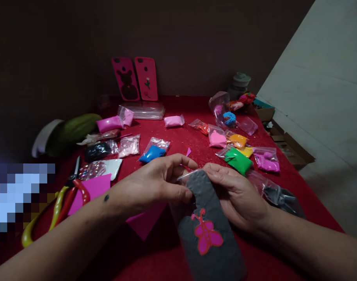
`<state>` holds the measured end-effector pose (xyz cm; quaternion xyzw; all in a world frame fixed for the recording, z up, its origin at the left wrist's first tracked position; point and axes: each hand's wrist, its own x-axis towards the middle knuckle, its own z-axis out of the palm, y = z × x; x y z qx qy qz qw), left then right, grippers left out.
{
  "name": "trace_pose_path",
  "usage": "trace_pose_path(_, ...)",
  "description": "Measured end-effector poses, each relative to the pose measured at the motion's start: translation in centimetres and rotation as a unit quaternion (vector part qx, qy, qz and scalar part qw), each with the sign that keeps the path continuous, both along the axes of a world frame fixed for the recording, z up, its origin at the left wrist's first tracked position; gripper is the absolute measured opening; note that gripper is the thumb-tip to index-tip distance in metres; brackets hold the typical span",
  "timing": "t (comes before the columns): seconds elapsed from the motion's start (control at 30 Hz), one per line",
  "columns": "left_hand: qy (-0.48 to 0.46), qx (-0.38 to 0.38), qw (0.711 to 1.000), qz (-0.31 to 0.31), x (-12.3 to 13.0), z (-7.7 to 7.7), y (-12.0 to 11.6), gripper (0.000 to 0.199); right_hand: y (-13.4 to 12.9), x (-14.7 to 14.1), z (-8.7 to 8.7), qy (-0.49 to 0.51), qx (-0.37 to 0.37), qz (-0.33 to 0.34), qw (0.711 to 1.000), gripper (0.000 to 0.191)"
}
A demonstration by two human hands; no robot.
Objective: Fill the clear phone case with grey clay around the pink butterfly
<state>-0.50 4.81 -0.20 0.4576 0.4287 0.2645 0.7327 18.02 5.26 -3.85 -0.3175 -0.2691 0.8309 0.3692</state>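
A clear phone case (213,210), mostly covered in grey clay with a pink, red-edged butterfly (208,236) on it, is tilted near the front of the table. My left hand (163,181) pinches its upper left edge, thumb on the face near an uncovered spot. Around the upper right edge my right hand (233,191) is wrapped, with its thumb near the top corner and the other fingers partly hidden behind the case. Below my left wrist lies a magenta sheet (146,222). A blue clay packet (152,153) is just beyond my left hand.
Scissors (75,183) with red and yellow handles lie at the left. Two decorated pink cases (146,78) lean against the wall. Clay packets, including a green one (238,160), are spread over the red cloth (178,140). Open boxes (292,148) stand past the right edge.
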Motion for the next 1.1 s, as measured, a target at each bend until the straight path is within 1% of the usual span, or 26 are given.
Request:
trace_pose_path(0.2,0.01,0.024,0.999,0.025,0.3,-0.1,0.1,0.035,0.0,0.0,0.0,0.012,0.009,0.01,1.0,0.016)
trace_pose_path(0.4,0.023,0.031,0.997,0.061,0.5,-0.1,-0.1,0.035,0.1,-0.1,-0.2,0.011,0.003,-0.005,1.0,0.016)
trace_pose_path(0.53,0.043,0.037,0.997,0.049,0.5,0.2,-0.2,0.036,0.1,-0.1,-0.2,0.015,0.009,-0.003,1.0,0.016)
trace_pose_path(0.63,0.061,0.047,0.996,0.038,0.7,0.3,-0.4,0.05,0.0,-0.1,-0.2,0.015,0.005,0.001,1.0,0.016)
trace_pose_path(0.7,0.074,0.065,0.994,0.043,1.0,0.1,-0.5,0.057,0.0,0.0,-0.2,0.01,0.002,0.0,1.0,0.017)
trace_pose_path(0.83,0.094,0.089,0.99,0.054,1.5,-0.3,-0.8,0.053,-0.1,0.0,-0.4,0.001,0.008,0.005,1.0,0.021)
trace_pose_path(0.93,0.074,0.073,0.993,0.046,1.5,-0.3,-0.8,0.051,-0.2,0.0,-0.5,-0.002,0.009,0.007,1.0,0.021)
trace_pose_path(1.1,0.065,0.053,0.996,0.038,1.1,0.3,-0.3,0.047,-0.1,0.0,-0.4,0.013,-0.007,0.003,1.0,0.019)
